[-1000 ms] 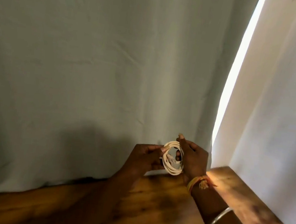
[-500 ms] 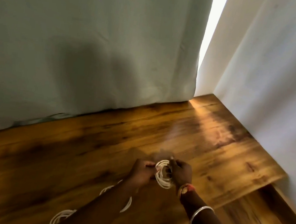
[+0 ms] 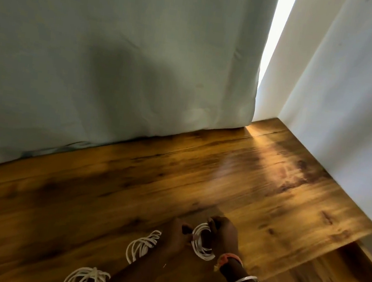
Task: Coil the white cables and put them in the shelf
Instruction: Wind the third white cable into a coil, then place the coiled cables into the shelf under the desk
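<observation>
Coil (image 3: 199,249) is held low over the worktop (image 3: 267,199), pinched at one side by the left hand (image 3: 176,234), gripped at the other by the right hand (image 3: 225,237), probably so loops are kept tight; two bundled coils (image 3: 142,246) (image 3: 85,279) are laid just left.

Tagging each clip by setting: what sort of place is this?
Probably indoors, maybe a home: a wooden shelf in a corner. A pale curtain hangs behind it, a white wall bounds its right side, and two coiled cables lie on it beside a third coil gripped by the left hand and right hand.
</observation>
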